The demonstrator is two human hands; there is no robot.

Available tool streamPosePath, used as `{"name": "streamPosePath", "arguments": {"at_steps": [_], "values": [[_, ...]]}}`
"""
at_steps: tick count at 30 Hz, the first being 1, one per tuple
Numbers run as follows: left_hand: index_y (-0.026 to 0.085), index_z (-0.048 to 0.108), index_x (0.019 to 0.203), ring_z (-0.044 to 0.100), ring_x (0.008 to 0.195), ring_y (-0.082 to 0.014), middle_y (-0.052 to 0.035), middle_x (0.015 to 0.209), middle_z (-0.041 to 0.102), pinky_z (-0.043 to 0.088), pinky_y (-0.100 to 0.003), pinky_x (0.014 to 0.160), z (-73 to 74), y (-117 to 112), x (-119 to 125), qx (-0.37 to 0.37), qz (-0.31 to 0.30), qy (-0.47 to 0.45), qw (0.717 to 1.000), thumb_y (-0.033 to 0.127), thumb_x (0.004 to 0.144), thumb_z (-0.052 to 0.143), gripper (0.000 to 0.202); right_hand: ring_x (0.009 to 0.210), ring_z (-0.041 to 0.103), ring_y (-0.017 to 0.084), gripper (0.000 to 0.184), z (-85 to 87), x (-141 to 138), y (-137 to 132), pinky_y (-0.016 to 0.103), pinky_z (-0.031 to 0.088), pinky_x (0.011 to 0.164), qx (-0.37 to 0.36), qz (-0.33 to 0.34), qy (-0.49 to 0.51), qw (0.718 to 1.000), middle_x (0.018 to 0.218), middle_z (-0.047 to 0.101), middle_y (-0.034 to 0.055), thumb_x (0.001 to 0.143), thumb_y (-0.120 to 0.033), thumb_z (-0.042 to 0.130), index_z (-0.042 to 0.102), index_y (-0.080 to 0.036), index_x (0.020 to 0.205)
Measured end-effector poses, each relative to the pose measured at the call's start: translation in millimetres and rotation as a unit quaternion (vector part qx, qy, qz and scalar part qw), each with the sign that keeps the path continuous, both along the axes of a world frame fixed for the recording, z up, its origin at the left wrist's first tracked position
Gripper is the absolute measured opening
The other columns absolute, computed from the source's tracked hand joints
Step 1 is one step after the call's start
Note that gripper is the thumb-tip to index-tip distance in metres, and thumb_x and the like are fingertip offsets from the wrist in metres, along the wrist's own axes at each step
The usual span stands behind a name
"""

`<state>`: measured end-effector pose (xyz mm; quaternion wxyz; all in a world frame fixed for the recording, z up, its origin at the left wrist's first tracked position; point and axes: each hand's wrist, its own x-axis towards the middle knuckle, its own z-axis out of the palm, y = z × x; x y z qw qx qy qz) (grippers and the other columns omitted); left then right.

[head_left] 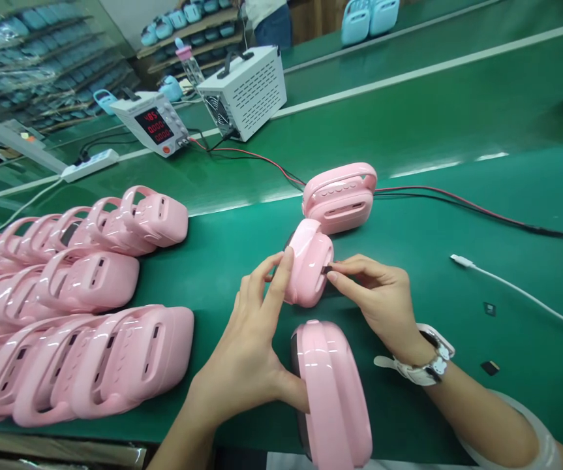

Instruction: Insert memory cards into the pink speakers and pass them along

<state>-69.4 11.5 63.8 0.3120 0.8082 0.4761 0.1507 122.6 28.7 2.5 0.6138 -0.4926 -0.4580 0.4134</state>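
Observation:
My left hand (249, 346) has its fingers against a pink portable speaker (305, 261) tilted up on the bench, steadying it. Its thumb rests on another pink speaker (340, 391) closer to me. Between thumb and forefinger, my right hand (374, 294) pinches a small flat black card (327, 269), which touches the slot on the tilted speaker's side. A third pink speaker (342, 199) with a handle stands just behind. Two loose small cards, one dark square (490, 309) and one black (490, 368), lie right of my wrist.
Rows of pink speakers (132, 365) fill the left side. A white cable (520, 284) lies at right. Red and black wires (438, 190) run behind the speakers from a power supply (151, 124) beside a grey vented box (246, 91). Blue speakers (369, 19) stand far back.

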Motion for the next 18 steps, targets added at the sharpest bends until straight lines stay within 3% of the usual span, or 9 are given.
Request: {"name": "streamPosePath", "arguments": {"at_steps": [5, 10, 14, 18], "values": [[0.042, -0.008, 0.149, 0.023, 0.138, -0.0432, -0.0084, 0.157, 0.013, 0.030, -0.062, 0.109, 5.6, 8.6, 1.5, 0.020, -0.052, 0.036, 0.998, 0.061, 0.050, 0.086, 0.137, 0.064, 0.062, 0.015, 0.003, 1.5, 4.2, 5.4, 0.027, 0.050, 0.061, -0.037, 0.007, 0.060, 0.998, 0.066, 0.071, 0.0004, 0.068, -0.021, 0.076, 0.077, -0.023, 0.067], [0.040, -0.005, 0.148, 0.027, 0.131, -0.0487, -0.0138, 0.149, 0.022, 0.030, -0.073, 0.102, 5.8, 13.6, 0.1, 0.006, -0.062, 0.046, 0.997, 0.065, 0.050, 0.084, 0.135, 0.066, 0.063, 0.015, 0.005, 1.9, 5.4, 8.2, 0.027, 0.052, 0.062, -0.055, 0.018, 0.109, 0.992, 0.067, 0.071, 0.0002, 0.064, -0.020, 0.077, 0.077, -0.024, 0.066], [0.041, -0.004, 0.148, 0.027, 0.130, -0.0523, -0.0156, 0.147, 0.020, 0.023, -0.081, 0.099, 1.4, 14.4, -3.3, -0.009, -0.058, 0.024, 0.998, 0.069, 0.045, 0.083, 0.137, 0.065, 0.064, 0.015, 0.008, 1.2, 3.7, 7.9, 0.027, 0.052, 0.061, -0.049, 0.017, 0.124, 0.991, 0.067, 0.072, 0.0006, 0.064, -0.018, 0.078, 0.078, -0.025, 0.066], [0.043, -0.011, 0.147, 0.009, 0.139, -0.0566, -0.0151, 0.151, 0.018, 0.000, -0.086, 0.100, -6.3, 13.8, -5.0, 0.005, -0.073, 0.024, 0.997, 0.070, 0.043, 0.083, 0.142, 0.066, 0.065, 0.015, 0.010, -0.4, 2.9, 7.3, 0.026, 0.052, 0.062, -0.041, 0.022, 0.134, 0.990, 0.068, 0.073, 0.0008, 0.064, -0.017, 0.079, 0.078, -0.027, 0.066]]}}
